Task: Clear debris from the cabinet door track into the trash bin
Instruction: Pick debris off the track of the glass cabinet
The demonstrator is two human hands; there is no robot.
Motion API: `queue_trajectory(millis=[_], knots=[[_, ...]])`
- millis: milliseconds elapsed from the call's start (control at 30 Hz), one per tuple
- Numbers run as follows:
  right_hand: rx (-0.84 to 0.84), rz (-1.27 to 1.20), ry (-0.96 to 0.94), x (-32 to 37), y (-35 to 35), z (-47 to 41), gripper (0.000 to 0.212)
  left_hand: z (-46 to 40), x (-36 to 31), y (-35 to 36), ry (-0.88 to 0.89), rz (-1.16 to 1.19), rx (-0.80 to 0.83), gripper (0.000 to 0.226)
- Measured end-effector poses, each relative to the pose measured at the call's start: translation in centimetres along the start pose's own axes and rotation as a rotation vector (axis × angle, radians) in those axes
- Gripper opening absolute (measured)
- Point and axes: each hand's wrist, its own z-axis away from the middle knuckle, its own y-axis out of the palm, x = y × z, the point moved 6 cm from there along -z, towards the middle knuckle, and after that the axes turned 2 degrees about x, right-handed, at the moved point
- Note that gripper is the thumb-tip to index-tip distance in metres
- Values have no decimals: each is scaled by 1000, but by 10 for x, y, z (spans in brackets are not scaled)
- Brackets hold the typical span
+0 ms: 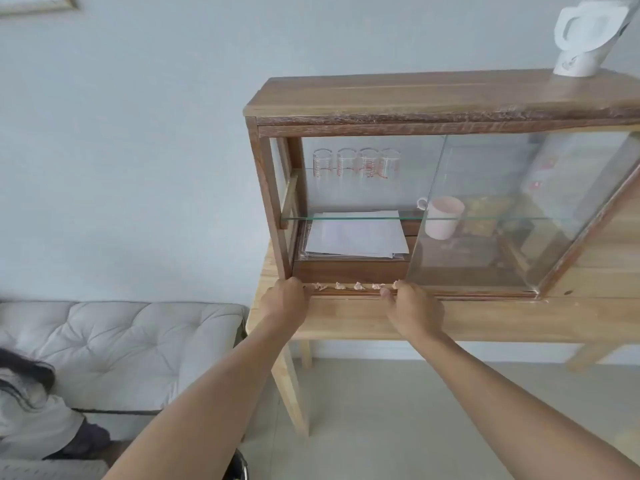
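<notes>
Debris (349, 286): small pale crumpled bits, pinkish — strung in a row along the track, between the two hands.
Track (450, 295): wooden groove along the bottom front of the cabinet (415, 98), running left to right.
Left hand (285, 301): at the left end of the track by the cabinet's corner post, fingers curled down onto the groove; whether it pinches anything I cannot tell.
Right hand (412, 306): at the track just left of the glass door (502, 209), fingertips bent together at the groove, touching or just beside the last bit of debris — a grip cannot be told.
Glass door: slid to the right, left half of the cabinet open.
Inside: papers (356, 237) on the bottom, glasses (356, 164) at the back, mug (443, 216) behind the glass.
Cabinet: stands on a wooden desk (346, 317).
Kettle (585, 36): white, on the cabinet top at right.
</notes>
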Motion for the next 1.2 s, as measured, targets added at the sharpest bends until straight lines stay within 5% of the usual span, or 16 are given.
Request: queue_trajectory(millis=[367,833,1200], knots=[[5,-129,13,18,2,-17,38,-20,-13,-7,-71,101,29,27],[31,-304,31,21,4,-13,28,-27,6,15,-30,340,88,36],[84,-401,137,25,2,-10,27,-24,-3,8,30,160,97,9]])
